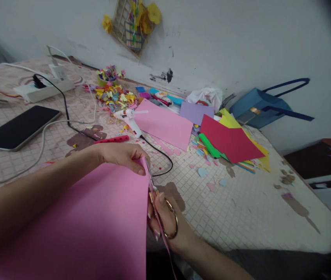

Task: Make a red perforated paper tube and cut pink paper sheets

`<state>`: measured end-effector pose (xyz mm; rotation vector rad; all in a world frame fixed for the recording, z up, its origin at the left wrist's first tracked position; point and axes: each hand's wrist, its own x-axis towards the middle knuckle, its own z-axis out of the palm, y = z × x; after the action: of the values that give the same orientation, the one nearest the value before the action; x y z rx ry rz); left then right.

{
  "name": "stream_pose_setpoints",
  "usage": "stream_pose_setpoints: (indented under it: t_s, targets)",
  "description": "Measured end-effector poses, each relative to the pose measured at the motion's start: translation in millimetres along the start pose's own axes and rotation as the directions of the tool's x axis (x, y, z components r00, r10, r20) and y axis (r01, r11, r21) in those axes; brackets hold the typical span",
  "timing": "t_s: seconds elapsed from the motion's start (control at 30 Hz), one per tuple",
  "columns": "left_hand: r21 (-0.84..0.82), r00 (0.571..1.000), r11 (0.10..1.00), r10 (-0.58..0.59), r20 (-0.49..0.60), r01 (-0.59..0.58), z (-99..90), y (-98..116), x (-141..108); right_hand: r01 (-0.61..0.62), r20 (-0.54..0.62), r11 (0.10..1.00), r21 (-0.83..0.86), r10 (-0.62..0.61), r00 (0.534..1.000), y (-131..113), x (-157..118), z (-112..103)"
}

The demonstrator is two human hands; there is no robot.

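Observation:
A large pink paper sheet (104,221) hangs toward me at the lower left. My left hand (124,155) pinches its far edge between thumb and fingers. Gold-handled scissors (171,223) are in my right hand (165,217), with the thumb through one loop. Their blades lie along the right edge of the sheet, close to my left fingertips. A narrow pink strip (165,241), partly cut from that edge, dangles down past my right hand. Some of my right fingers are hidden behind the scissors and strip.
Beyond my hands lie a white glue gun (132,122), another pink sheet (165,124), a red sheet (229,140) and a heap of paper scraps (114,97). A phone (19,126), cables and a power strip (44,91) occupy the left. A blue bag (260,107) stands back right.

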<state>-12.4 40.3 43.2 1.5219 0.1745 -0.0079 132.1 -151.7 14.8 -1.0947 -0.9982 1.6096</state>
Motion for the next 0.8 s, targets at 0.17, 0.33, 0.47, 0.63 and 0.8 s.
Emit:
stream_pose_setpoints:
  t_s: [0.17, 0.33, 0.47, 0.63, 0.8]
  targets:
    - [0.003, 1.0, 1.0, -0.026, 0.003, 0.026, -1.5, -3, 0, -0.015, 0.001, 0.999, 0.034, 0.015, 1.0, 1, 2, -2]
    - [-0.004, 0.999, 0.999, -0.032, 0.015, 0.032, -1.6, -5, 0, -0.035, -0.021, 0.991, 0.133, 0.038, 0.999, 2, 7, -1]
    - [-0.002, 1.0, 1.0, -0.019, 0.019, 0.019, -0.8, -3, 1, -0.036, -0.004, 0.991, 0.132, 0.037, 0.999, 1, 8, 0]
    - [-0.003, 0.999, 0.999, -0.046, -0.016, 0.046, 0.5, -2, 1, -0.041, -0.013, 0.993, 0.108, 0.043, 0.999, -2, 12, -2]
    - [0.0, 0.993, 0.997, -0.071, -0.095, 0.072, -3.6, -8, 4, -0.059, -0.012, 0.995, 0.078, 0.06, 0.998, -7, 24, -11]
